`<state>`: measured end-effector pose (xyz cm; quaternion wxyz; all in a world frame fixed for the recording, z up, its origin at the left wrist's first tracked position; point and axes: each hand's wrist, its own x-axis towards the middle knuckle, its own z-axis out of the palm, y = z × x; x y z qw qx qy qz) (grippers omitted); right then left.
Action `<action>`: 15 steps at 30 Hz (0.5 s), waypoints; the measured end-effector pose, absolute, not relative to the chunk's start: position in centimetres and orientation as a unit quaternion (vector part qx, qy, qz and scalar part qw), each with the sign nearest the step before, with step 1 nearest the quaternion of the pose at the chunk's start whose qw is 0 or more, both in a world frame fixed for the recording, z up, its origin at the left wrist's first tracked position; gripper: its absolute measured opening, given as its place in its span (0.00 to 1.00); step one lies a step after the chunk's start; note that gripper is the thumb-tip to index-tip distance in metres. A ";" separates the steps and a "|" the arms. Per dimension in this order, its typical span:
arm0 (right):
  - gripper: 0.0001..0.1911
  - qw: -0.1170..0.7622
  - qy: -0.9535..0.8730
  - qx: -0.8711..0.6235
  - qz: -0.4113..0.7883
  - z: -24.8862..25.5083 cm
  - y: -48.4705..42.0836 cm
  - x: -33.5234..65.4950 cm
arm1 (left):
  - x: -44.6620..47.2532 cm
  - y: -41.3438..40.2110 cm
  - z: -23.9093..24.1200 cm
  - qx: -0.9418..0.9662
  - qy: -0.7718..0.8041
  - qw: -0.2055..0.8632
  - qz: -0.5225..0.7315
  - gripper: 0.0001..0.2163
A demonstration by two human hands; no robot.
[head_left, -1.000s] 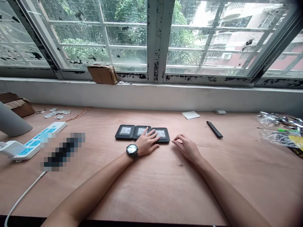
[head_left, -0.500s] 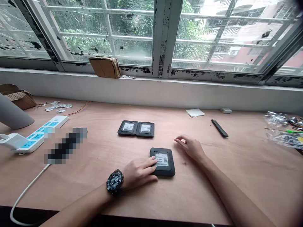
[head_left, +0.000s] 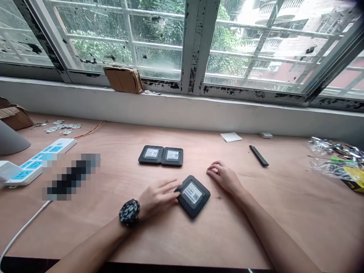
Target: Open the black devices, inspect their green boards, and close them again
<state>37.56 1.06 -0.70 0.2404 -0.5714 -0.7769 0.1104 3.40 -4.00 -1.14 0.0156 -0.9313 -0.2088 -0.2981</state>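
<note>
A flat black square device with a white label (head_left: pixel 191 194) is turned cornerwise on the wooden table, label side up. My left hand (head_left: pixel 159 199), wearing a black watch (head_left: pixel 129 212) at the wrist, has its fingers closed about the device's left corner. The undersides of those fingers are hidden. To the right of the device, my right hand (head_left: pixel 224 177) rests on the table, fingers curled together with nothing in them. Farther back, two similar black devices lie side by side, a left one (head_left: pixel 151 154) and a right one (head_left: pixel 172 156), both with labels up.
A black strip-shaped object (head_left: pixel 258 156) and a white square piece (head_left: pixel 231 137) lie at the back right. Plastic bags (head_left: pixel 330 168) are at the far right. On the left are a white power strip (head_left: pixel 40 161), a blurred-out object (head_left: pixel 74 176) and a white cable (head_left: pixel 25 227).
The labelled device has turned from nearly square-on to cornerwise. My left hand has slid left from its top face to its corner. My right hand's fingers have drawn closer together.
</note>
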 end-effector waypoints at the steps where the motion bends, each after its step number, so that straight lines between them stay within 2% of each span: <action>1: 0.11 0.244 -0.775 -0.574 0.104 -0.6 1.0 37.5 | 3.0 -3.5 -0.9 -0.924 -0.233 0.023 -0.303 0.10; 5: 0.14 0.297 -0.765 -0.565 0.084 -0.1 0.7 36.8 | 3.0 -2.9 -0.4 -0.904 -0.286 0.005 -0.318 0.14; 10: 0.15 0.430 -0.705 -0.546 0.142 0.4 0.0 35.6 | 5.0 -4.1 -1.0 -0.934 -0.268 -0.036 -0.233 0.25; 15: 0.13 0.594 -0.593 -0.487 0.242 0.6 -1.4 33.9 | 6.2 -5.3 -1.6 -0.938 -0.246 -0.007 -0.243 0.23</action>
